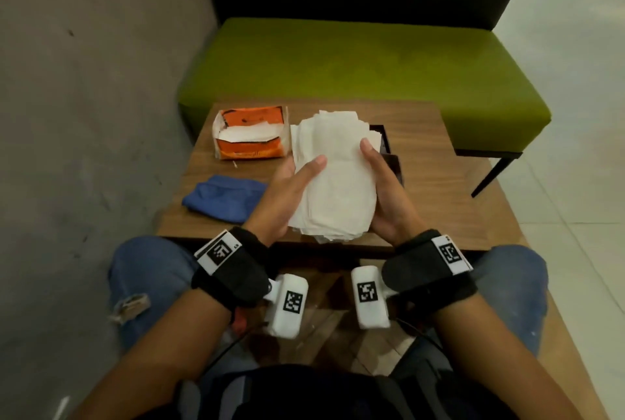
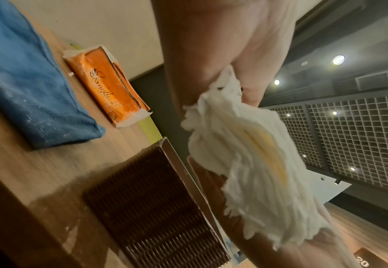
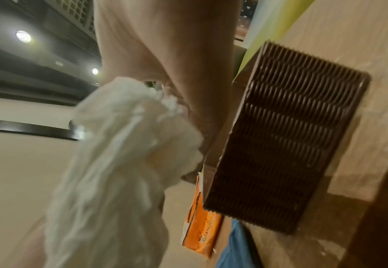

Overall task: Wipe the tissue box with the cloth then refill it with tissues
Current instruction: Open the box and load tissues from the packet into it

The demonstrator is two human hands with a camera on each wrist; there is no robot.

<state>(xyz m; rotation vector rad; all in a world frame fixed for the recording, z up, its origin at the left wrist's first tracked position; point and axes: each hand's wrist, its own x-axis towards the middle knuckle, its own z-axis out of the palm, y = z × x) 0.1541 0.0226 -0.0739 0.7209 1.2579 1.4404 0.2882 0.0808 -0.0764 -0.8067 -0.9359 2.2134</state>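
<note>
A thick stack of white tissues is held between both hands above the wooden table. My left hand grips its left side, thumb lying across the top. My right hand grips the right side. Behind and under the stack stands the dark brown ribbed tissue box, mostly hidden in the head view; its ribbed wall shows in the left wrist view and the right wrist view. The blue cloth lies folded on the table's left. The tissue edges show bunched in my grip.
An opened orange tissue pack with white tissues inside sits at the table's back left. A green bench with a dark backrest stands behind the table. A grey wall runs along the left. My knees are at the table's near edge.
</note>
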